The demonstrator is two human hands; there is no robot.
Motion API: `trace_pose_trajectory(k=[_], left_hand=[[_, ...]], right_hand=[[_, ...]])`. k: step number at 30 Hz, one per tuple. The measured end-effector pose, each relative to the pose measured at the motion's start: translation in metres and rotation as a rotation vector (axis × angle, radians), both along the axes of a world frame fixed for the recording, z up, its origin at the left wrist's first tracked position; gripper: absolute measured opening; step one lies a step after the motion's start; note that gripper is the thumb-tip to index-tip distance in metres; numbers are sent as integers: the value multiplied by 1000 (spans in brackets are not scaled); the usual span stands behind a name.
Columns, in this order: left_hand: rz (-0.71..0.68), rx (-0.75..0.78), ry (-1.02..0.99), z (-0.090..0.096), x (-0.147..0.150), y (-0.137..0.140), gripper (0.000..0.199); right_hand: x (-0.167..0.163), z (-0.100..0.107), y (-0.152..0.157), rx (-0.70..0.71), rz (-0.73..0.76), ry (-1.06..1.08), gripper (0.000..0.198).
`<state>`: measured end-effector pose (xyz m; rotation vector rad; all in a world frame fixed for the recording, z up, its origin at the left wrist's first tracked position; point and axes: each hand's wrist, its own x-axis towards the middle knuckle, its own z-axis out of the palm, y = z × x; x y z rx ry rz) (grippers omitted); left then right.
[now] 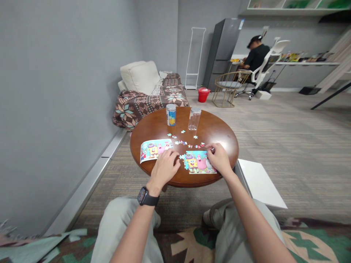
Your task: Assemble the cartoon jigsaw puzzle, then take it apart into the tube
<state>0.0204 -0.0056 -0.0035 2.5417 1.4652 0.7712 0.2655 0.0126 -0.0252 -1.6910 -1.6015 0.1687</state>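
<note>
A partly joined cartoon jigsaw puzzle lies near the front of the round table, its left edge uneven with tabs. My left hand rests over the lower right part of the printed picture sheet, fingers loosely spread and apart from the puzzle's left side. Over the puzzle's upper right corner is my right hand, its fingertips reaching toward a loose puzzle piece. No piece shows in its fingers. Several more loose pieces are scattered behind the puzzle.
On the brown table stand a labelled jar and a clear jar, both metal-lidded. A white box is right of the table. Farther back are a covered sofa, a red bin and a seated person.
</note>
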Motion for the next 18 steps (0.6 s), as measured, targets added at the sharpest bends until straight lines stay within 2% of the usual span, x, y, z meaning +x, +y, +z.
trace_pose_trajectory(k=[8, 14, 18], left_hand=[[15, 8, 3, -2, 0, 1, 18], [111, 82, 43, -5, 1, 0, 36], [132, 24, 109, -5, 2, 1, 42]], right_hand=[[0, 2, 0, 80, -146, 104, 27], [1, 1, 0, 72, -116, 123, 25], [0, -1, 0, 78, -77, 129, 22]])
